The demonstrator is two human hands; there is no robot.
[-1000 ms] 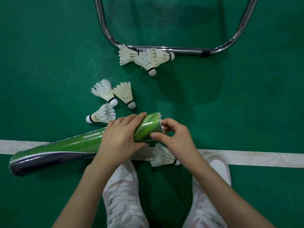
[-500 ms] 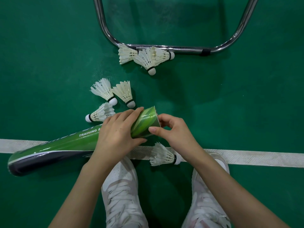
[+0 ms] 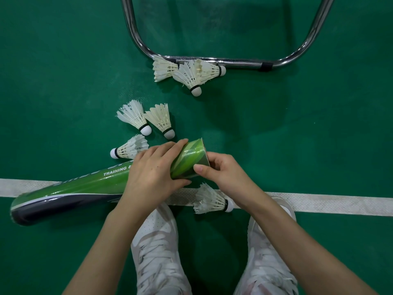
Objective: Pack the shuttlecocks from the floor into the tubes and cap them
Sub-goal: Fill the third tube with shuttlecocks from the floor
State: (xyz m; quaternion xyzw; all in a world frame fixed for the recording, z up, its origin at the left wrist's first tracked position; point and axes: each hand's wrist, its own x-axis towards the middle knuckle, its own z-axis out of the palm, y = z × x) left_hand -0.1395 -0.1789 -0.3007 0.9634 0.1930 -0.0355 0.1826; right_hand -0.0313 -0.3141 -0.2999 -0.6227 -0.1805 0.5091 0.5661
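Loading the green tube, mid-frame

Left hand [image 3: 152, 171] was wrapped around the tube [image 3: 85, 184] near its open mouth, angling it up so stuff slid down, I'd guess. Right hand [image 3: 221, 173] had curled fingers at the rim, thumb on the tube's outer wall; can't tell if it was pinching anything. Seven loose shuttlecocks on the floor, nearest one [image 3: 212, 201] just below that hand.

Chrome frame [image 3: 234, 61], white line [image 3: 319, 204], sneakers [image 3: 157, 252]

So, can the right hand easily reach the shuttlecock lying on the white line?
Probably yes: the right hand is at the tube mouth, directly above that shuttlecock, with nothing between them.
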